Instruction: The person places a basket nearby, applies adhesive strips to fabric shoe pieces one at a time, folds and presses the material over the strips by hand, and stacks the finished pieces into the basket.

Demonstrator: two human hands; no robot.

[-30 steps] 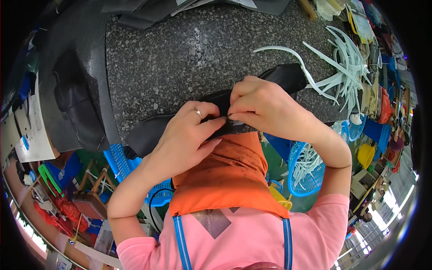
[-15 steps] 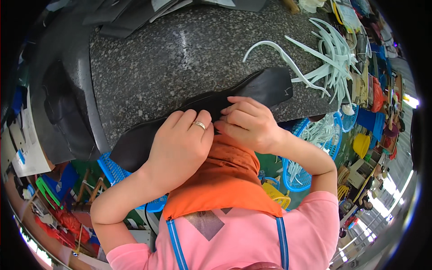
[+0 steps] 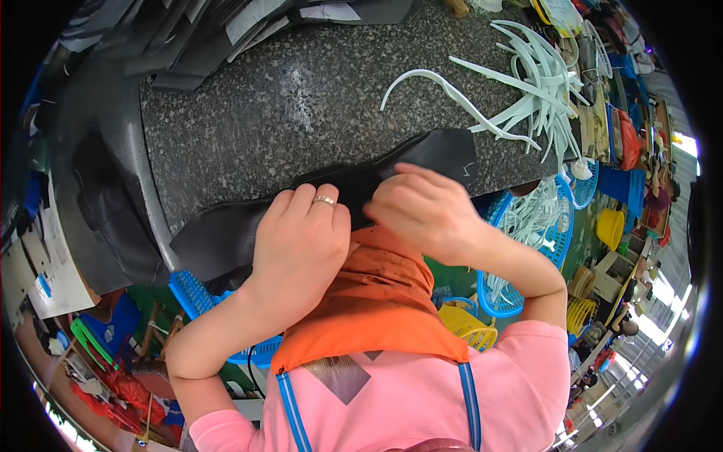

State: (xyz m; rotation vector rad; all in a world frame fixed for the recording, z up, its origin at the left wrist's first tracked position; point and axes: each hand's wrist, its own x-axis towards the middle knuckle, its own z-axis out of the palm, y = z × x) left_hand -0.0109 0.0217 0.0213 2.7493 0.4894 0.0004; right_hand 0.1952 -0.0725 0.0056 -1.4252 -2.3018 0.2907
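A long black leather-like piece (image 3: 218, 239) lies along the near edge of the dark speckled stone slab (image 3: 241, 143), with a small pale mark near its right end. My left hand (image 3: 300, 252), a ring on one finger, is closed over the near edge of the piece around its middle, thumb side hidden beneath. Just to its right, my right hand (image 3: 431, 209) is curled over the same piece. Its fingers are bent together and a little blurred; what lies between their tips is hidden. A gap of black material shows between both hands.
Pale green strips (image 3: 546, 87) heap at the slab's right end, one strip curving inward. Black sheets (image 3: 181, 45) are stacked at the far left. Another black piece (image 3: 113, 203) lies left of the slab. Below stand a blue basket of strips (image 3: 563, 233) and a yellow basket (image 3: 471, 328).
My right hand has lifted slightly and turned, its fingers now blurred. The left hand keeps its hold. The whole view has shifted a little, with more of the stacked sheets showing.
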